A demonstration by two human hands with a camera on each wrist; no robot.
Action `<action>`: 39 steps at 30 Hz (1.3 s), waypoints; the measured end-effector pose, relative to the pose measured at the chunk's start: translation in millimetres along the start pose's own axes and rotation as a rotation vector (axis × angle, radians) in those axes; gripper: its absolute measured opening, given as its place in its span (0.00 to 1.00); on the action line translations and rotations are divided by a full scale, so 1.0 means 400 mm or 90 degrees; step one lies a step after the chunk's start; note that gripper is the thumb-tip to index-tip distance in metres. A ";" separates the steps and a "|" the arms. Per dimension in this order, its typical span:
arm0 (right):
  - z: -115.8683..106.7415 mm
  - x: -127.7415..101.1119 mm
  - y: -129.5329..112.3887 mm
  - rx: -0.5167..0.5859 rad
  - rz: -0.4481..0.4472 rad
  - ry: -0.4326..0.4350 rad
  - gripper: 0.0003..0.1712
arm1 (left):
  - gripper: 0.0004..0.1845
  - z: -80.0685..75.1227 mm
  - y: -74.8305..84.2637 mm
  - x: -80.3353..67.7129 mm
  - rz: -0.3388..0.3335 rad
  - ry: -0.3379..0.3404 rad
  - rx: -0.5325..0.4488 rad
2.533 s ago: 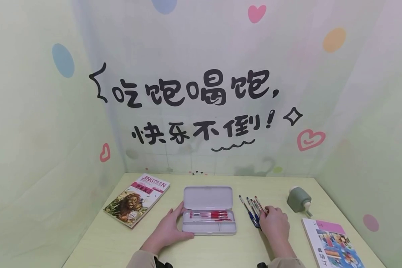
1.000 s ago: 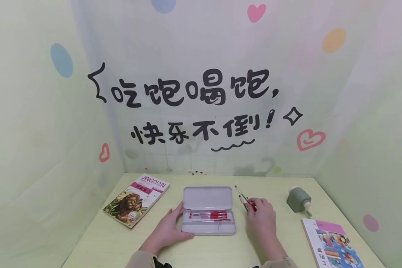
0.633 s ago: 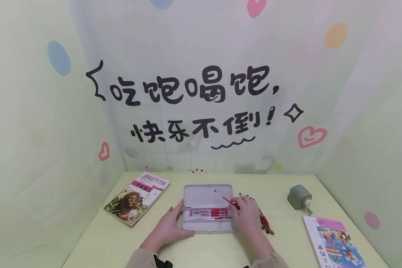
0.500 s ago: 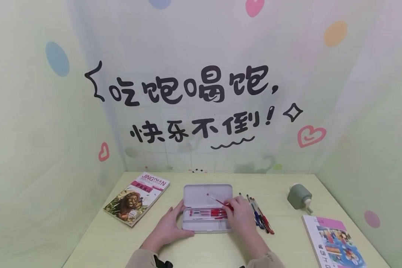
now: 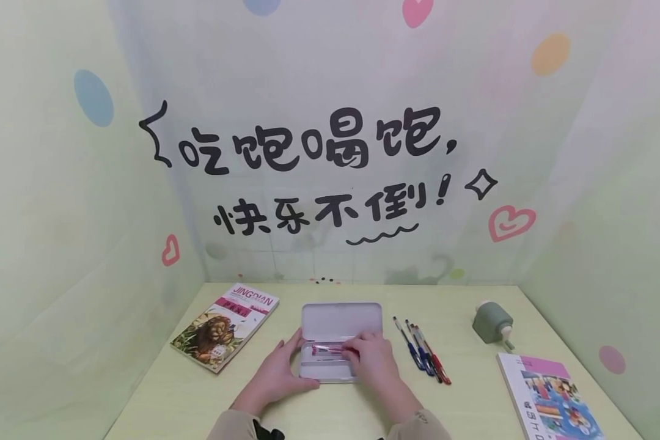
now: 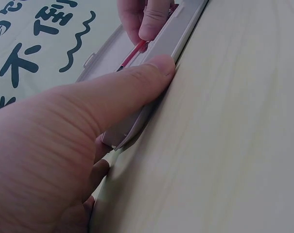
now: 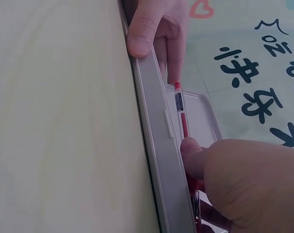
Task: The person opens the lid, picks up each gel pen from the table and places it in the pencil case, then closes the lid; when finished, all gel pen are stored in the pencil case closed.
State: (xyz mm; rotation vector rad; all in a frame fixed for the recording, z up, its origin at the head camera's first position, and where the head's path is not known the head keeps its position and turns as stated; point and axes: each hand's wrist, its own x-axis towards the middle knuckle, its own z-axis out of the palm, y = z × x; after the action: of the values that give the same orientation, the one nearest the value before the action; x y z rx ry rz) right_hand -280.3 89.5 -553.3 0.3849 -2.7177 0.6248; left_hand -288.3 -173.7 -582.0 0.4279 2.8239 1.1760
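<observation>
— Lying along the open pencil case [image 5: 341, 318], lower centre of the frame, the red pen [image 7: 181, 114] was pinched by the right hand [image 5: 373, 362]?

— Yes. The left hand [image 5: 277, 373] gripped the case's left end, thumb curled on the front edge.

A study corner: pale desk [image 5: 330, 415], books [image 5: 224, 327], pens [image 5: 423, 354], pencil sharpener [image 5: 492, 324], cheerful painted wall [image 5: 319, 159].
</observation>
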 end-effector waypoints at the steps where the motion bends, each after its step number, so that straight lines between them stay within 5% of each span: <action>1: 0.003 0.000 -0.002 0.001 0.000 -0.006 0.05 | 0.77 0.000 0.000 0.000 0.002 0.000 0.002; 21: 0.010 -0.006 -0.007 0.034 0.022 -0.009 0.10 | 0.76 0.000 0.002 -0.001 0.004 0.001 0.006; 31: -0.011 -0.018 0.056 0.067 0.072 0.085 0.15 | 0.77 0.002 0.004 -0.003 0.020 0.004 0.013; 39: -0.046 -0.033 0.130 0.074 0.125 0.093 0.19 | 0.77 0.003 0.004 -0.001 0.015 0.003 0.009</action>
State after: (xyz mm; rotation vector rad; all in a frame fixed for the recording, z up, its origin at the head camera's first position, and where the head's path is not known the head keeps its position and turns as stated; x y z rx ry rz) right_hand -280.7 145.4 -562.0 0.0953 -2.6055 0.8323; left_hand -287.2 -171.8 -581.7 0.4609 2.8401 1.1638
